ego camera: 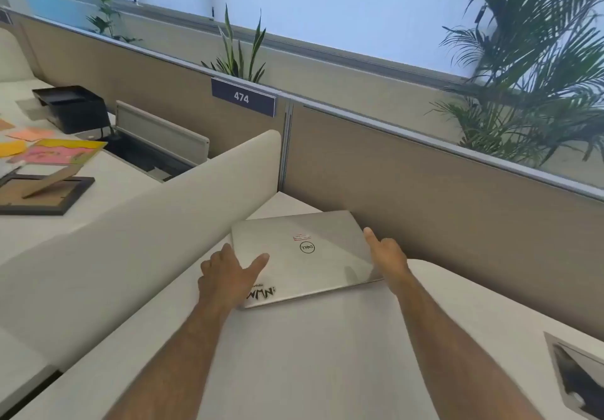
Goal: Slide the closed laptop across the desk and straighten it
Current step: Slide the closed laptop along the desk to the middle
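Note:
A closed silver laptop [313, 256] with a round logo and stickers lies on the white desk [310, 354], close to the far corner where the two partitions meet. It sits skewed to the desk's edges. My left hand [228, 272] grips its near left corner, thumb on the lid and fingers curled over the left edge. My right hand [387, 256] presses against the laptop's right edge, thumb pointing up along it and the fingers hidden behind the edge.
A white curved divider [130, 240] runs along the left of the laptop and a tan partition [441, 207] stands right behind it. A cable cut-out [578, 377] opens in the desk at the right. The neighbouring desk holds a picture frame [42, 194], coloured papers and a black tray.

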`<state>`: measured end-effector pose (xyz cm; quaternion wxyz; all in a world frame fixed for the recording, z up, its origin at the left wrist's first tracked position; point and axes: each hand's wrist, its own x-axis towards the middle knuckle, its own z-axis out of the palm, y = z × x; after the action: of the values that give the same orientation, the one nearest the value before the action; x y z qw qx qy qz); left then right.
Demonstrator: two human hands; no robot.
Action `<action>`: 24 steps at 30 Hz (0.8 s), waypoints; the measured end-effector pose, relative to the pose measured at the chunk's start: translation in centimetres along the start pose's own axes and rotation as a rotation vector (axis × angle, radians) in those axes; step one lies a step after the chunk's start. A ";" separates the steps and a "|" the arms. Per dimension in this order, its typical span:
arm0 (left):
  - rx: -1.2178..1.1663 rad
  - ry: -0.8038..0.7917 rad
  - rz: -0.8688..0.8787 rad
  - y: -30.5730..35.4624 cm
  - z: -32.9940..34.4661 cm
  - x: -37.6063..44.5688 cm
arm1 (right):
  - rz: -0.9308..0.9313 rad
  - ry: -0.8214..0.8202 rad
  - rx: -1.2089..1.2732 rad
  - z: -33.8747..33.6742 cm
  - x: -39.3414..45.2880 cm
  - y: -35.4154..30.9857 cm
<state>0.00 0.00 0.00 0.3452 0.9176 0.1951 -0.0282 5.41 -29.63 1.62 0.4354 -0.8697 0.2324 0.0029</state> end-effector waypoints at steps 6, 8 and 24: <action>-0.168 0.021 -0.095 1.6 1.9 2.1 | 0.114 -0.025 0.019 2.2 3.0 -0.4; -0.297 0.003 -0.204 2.4 2.1 2.7 | 0.127 0.007 0.008 2.6 3.8 -0.4; -0.517 0.108 -0.321 2.0 1.9 1.6 | 0.186 0.016 0.092 2.4 3.3 2.0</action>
<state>2.42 -2.02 -0.54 0.5474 0.7571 0.3563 0.0168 8.00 -30.20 -2.05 0.4706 -0.8236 0.3155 0.0256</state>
